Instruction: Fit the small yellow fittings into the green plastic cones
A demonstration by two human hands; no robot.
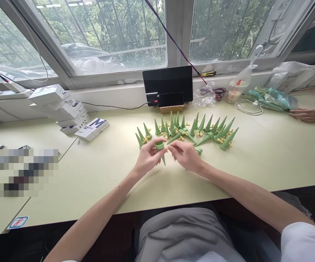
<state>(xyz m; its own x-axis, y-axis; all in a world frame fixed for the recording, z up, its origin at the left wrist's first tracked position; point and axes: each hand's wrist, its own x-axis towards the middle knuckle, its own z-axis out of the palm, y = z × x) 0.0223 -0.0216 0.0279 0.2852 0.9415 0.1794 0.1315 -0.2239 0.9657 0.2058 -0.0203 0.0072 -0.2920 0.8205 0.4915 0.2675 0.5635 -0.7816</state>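
My left hand (147, 157) is closed around a green plastic watering spike (160, 146), its round open end up and its pointed tip down. Close beside it, my right hand (184, 154) pinches a small yellow valve (167, 149) at the side of the spike. Whether the valve is seated in the spike I cannot tell. Just behind my right hand a green spike (199, 150) lies on the table, partly hidden. Beyond both hands, several green spikes (172, 123) with yellow valves stand or lie in a loose cluster.
A dark tablet (168, 83) leans by the window behind the spikes. White boxes (64, 109) are stacked at the left, with another box (92, 129) beside them. At the right are a plastic cup (235, 91), green bagged items (273, 99) and another person's hand (304, 115).
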